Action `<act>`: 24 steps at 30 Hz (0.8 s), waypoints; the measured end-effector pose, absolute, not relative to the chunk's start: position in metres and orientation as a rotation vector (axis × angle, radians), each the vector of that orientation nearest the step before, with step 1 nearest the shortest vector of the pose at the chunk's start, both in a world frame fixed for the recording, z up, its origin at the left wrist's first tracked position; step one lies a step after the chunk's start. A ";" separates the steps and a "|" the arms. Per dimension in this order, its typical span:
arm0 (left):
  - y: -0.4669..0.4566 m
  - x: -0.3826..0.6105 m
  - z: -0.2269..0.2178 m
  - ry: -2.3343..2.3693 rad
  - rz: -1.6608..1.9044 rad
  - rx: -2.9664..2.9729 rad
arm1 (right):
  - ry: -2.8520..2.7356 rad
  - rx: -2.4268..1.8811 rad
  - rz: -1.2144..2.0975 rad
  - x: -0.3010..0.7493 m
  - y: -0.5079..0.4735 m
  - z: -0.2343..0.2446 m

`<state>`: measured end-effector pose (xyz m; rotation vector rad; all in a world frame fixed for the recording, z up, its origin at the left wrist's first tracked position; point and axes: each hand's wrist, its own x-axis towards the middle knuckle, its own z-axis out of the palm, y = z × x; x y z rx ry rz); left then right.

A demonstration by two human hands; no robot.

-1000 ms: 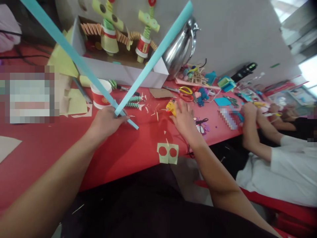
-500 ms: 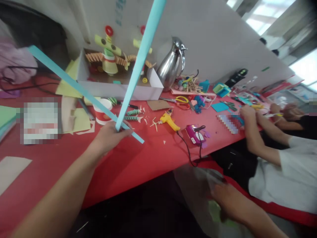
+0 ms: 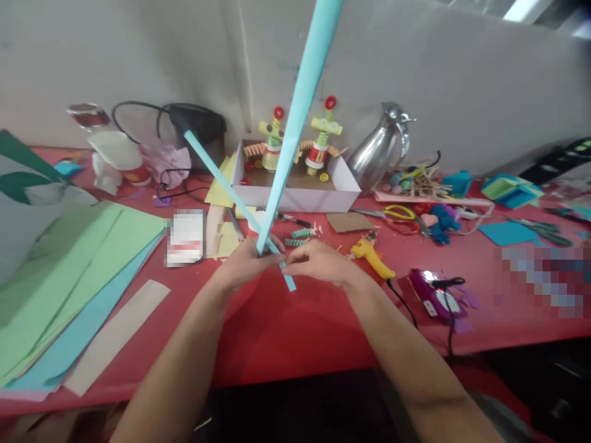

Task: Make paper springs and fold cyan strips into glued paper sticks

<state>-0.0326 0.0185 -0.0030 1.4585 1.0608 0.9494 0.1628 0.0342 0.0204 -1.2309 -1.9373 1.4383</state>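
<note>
Two long light-blue paper strips cross just above the red table (image 3: 286,326). One strip (image 3: 300,117) rises steeply toward the camera; the other strip (image 3: 217,175) slants back to the left. My left hand (image 3: 244,264) pinches both strips where they cross. My right hand (image 3: 318,263) has its fingers closed on the same crossing from the right, touching my left hand. A short end of a strip sticks out below the hands.
A white box (image 3: 295,197) with paper-cup figures stands behind the hands. A yellow glue gun (image 3: 372,257), a purple device with a cord (image 3: 431,295), scissors (image 3: 399,214) and a steel jug (image 3: 381,154) lie to the right. Green and blue paper sheets (image 3: 69,271) are stacked at the left.
My right hand came up from below the table edge and joined my left hand at the strips' crossing. The view swung left; the person at the right is out of sight.
</note>
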 end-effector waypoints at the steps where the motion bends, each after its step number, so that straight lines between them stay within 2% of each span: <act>1: 0.018 -0.031 -0.003 1.068 1.043 1.372 | -1.849 -1.219 1.430 0.161 0.035 0.019; 6: 0.015 -0.023 0.001 0.807 1.290 0.839 | -1.258 -1.057 1.432 0.163 0.043 0.018; 10: 0.013 -0.019 0.001 0.734 1.415 0.848 | -1.014 -0.954 1.467 0.165 0.046 0.009; 17: 0.010 -0.017 -0.002 0.926 1.343 0.895 | -0.945 -0.948 1.554 0.163 0.041 -0.003; 24: 0.010 -0.013 -0.001 1.059 1.327 0.775 | -1.050 -1.051 1.451 0.159 0.034 0.004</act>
